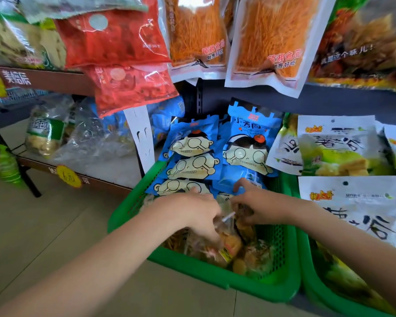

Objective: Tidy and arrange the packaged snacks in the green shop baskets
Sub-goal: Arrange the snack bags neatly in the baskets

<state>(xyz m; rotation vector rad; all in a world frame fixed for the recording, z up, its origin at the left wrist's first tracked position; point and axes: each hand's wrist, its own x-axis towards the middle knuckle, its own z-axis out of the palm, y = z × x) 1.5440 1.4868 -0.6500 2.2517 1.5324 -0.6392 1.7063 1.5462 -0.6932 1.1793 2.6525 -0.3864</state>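
Observation:
A green shop basket [215, 279] stands in front of me. Its back half holds several blue snack packets [192, 165] printed with a cartoon face in glasses. Its front half holds clear packets of yellow-brown snacks [256, 255]. Both hands reach into the middle of the basket. My left hand [197, 213] grips the top of one clear snack packet [226, 239]. My right hand [258, 205] pinches the same packet's upper edge from the other side, with its forefinger raised over a blue packet.
A second green basket [316, 291] at the right holds white-and-green snack bags [343, 147]. Orange [197, 35] and red [114, 37] packets hang overhead from the shelf above. A lower shelf [46, 168] at the left carries clear bags. Tiled floor [44, 229] lies left of the basket.

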